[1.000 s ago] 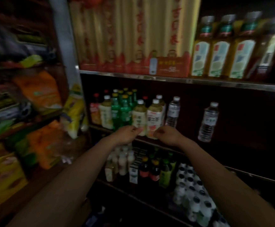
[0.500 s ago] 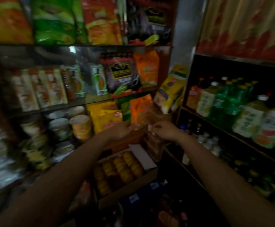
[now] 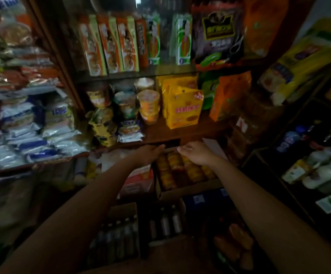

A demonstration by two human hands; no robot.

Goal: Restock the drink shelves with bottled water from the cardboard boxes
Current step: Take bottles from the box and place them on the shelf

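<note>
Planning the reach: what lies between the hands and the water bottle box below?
Head view: the open box of orange packs lies between the hands and the bottle box.

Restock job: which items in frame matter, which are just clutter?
Relevant:
- cardboard box of bottles
- second bottle box
- left hand, right hand, both holding nothing

Clutter:
- box of orange-lidded cups
- yellow snack bags
- instant noodle cups

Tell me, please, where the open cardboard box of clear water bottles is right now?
The open cardboard box of clear water bottles sits low in the head view, between both forearms, below the box of orange-lidded jars.
</note>
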